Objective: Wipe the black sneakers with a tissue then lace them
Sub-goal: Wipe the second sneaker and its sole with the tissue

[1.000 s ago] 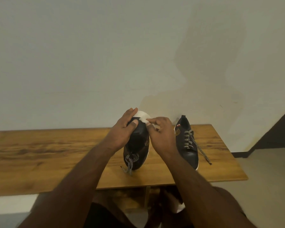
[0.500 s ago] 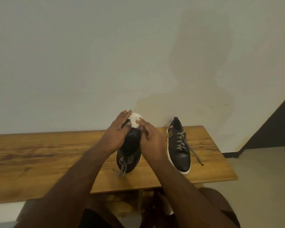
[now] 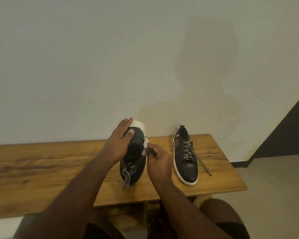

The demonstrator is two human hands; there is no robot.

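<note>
My left hand grips the heel of a black sneaker that stands tipped up on its toe on the wooden table, white sole facing away. My right hand pinches a white tissue against the shoe's right side near the collar. That shoe's black-and-white lace hangs loose at the toe. A second black sneaker with a white sole lies flat on the table to the right, its lace partly threaded with one end trailing across the wood.
The table stands against a pale wall. Its right edge is close to the second sneaker, with bare floor beyond. My knees show under the table's front edge.
My right hand with the tissue has slid down from the heel top along the shoe's right side. The left hand keeps its grip on the heel.
</note>
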